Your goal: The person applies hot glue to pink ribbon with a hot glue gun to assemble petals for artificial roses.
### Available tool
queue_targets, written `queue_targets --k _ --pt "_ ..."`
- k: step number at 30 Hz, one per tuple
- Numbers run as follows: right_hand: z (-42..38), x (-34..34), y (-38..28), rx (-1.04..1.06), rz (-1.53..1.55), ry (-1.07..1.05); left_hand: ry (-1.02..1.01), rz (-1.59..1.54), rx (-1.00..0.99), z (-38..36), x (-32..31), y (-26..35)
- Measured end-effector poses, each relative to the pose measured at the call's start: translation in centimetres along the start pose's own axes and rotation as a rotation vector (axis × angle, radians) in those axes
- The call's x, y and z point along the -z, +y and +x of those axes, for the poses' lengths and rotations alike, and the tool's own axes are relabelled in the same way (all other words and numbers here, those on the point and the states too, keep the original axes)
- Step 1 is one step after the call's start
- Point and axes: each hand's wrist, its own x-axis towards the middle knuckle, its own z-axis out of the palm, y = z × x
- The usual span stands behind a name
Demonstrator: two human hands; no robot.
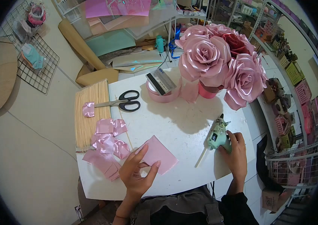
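Observation:
Near the table's front, my left hand (138, 170) has its fingers curved around the left edge of a flat pink fabric square (161, 154), thumb and forefinger apart at its surface. My right hand (236, 153) holds the handle of a mint-green glue gun (219, 137), which lies with its dark nozzle pointing away and a glue stick (201, 157) out of its back. Left of my left hand are satin pieces (105, 143) and a fan of pink squares (104, 164). Black-handled scissors (129, 101) rest partly on a bundle of thin sticks (87, 98).
Large pink satin roses (207, 56) with a red one (237, 44) stand at the table's back right. A card (161, 81) leans on a ribbon roll (162, 95). Shelves with baskets (295, 73) line the right side. The white table (181, 131) has rounded edges.

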Motion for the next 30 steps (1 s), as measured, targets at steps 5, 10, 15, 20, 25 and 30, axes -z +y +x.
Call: queue_targets --k 5,10,15,20,25,30 --pt "-0.6 1.7 -1.0 0.245 0.087 0.064 -0.021 -0.183 0.036 -0.3 -0.2 0.0" --pt "-1.7 -0.2 -3.6 0.322 0.998 -0.436 -0.059 -0.514 0.154 -0.6 -0.6 0.3" --pt "-2.6 -1.6 -5.4 0.092 1.626 -0.748 -0.111 -0.471 0.110 -0.6 -0.7 1.0" --pt "-2.9 -1.7 -5.7 0.073 1.612 -0.777 -0.138 -0.308 0.035 -0.6 -0.5 1.5" --pt "-3.3 -2.3 -5.9 0.096 1.657 -0.705 -0.196 -0.041 -0.168 -1.0 -0.2 1.1" --pt "-3.4 -1.6 -6.8 0.002 1.576 -0.615 -0.127 -0.076 -0.179 -1.4 -0.7 1.1"
